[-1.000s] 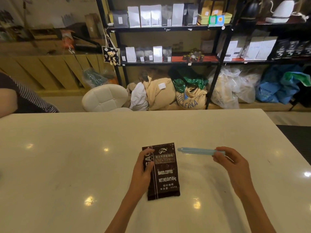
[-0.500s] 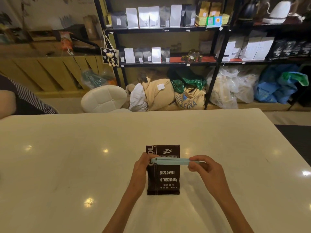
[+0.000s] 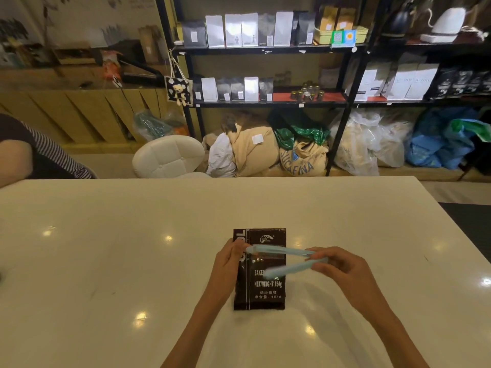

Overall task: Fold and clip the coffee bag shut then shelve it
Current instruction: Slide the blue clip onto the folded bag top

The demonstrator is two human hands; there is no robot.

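Head view: coffee bag (image 3: 259, 269) lies flat on the white table (image 3: 106, 261), near its front edge. Your left hand (image 3: 228, 264) pinches the bag clip (image 3: 285, 261) at one end; your right hand (image 3: 342, 269) grips the other end, clip arms spread apart over the bag.

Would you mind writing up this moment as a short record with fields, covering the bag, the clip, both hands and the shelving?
surface: white table
coffee bag: dark brown, lying flat on the table, print facing up
clip: light blue, two arms spread open in a V above the bag, hinge at the right; blurred
left hand: at the bag's left edge, fingertips on the end of the clip's upper arm
right hand: pinching the clip's hinge end
clip on bag: not yet clamped
shelving: black racks behind the table, stocked with bags
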